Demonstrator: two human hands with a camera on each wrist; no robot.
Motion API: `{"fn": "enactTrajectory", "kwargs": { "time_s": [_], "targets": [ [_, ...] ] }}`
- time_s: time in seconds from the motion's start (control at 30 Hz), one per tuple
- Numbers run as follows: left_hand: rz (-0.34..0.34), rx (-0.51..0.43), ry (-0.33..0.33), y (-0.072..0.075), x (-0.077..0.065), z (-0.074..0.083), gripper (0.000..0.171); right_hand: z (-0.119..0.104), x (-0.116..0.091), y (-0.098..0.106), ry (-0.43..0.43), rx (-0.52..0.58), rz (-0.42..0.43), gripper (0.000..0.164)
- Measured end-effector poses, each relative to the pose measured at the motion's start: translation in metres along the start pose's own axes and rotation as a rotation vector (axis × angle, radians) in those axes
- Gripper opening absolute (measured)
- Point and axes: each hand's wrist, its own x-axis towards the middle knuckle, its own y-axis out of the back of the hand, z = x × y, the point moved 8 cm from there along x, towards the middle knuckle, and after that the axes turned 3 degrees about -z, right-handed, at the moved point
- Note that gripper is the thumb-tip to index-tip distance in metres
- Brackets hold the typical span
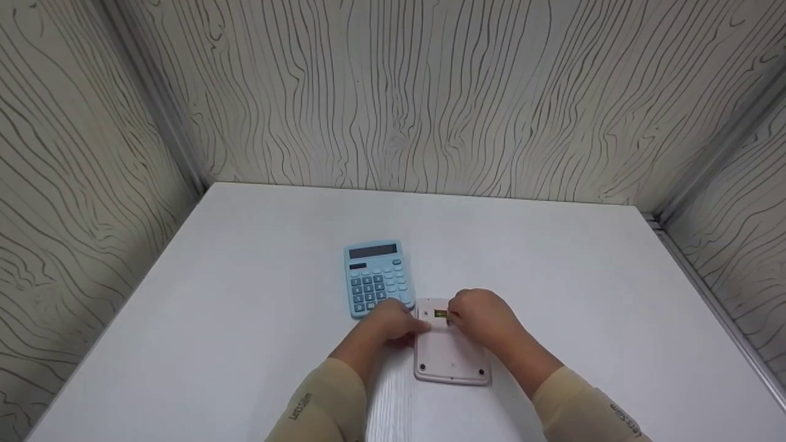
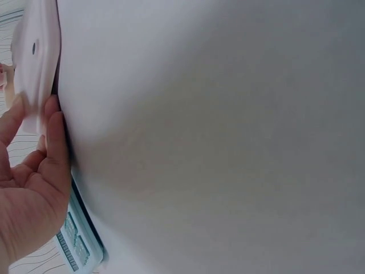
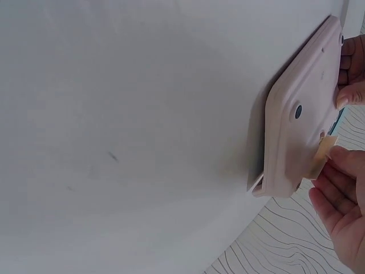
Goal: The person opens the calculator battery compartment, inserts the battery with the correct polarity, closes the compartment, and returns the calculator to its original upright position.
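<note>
A pale pink calculator (image 1: pixel 451 356) lies with its back up, round dark feet at its corners. My left hand (image 1: pixel 393 320) grips its left edge, thumb on the back and fingers at the side and underneath, as the left wrist view shows. Near the far end of the back, a small opening shows a green and yellow battery (image 1: pixel 441 313). Right beside it, my right hand (image 1: pixel 485 316) pinches a small pale battery cover (image 3: pixel 320 158) between thumb and fingers, tilted up from the back in the right wrist view. The fingers partly hide the opening.
A light blue calculator (image 1: pixel 374 270) lies keys up just beyond my left hand, close to the pink one's far left corner. Both rest on a white table (image 1: pixel 276 245). Wood-patterned panels (image 1: pixel 393 92) stand behind and at both sides.
</note>
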Motion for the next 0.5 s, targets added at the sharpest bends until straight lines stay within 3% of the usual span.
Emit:
{"fn": "enactTrajectory", "kwargs": {
  "time_s": [0.27,0.5],
  "targets": [
    [0.000,0.003,-0.016,-0.0025,0.0040,-0.0007,0.023,-0.0043,-0.0020,-0.0055,0.060,-0.025,0.027,0.009],
    [-0.007,-0.002,-0.015,-0.0020,0.0033,0.0003,0.023,-0.0041,-0.0007,-0.0061,0.052,-0.028,0.015,0.008]
  ]
}}
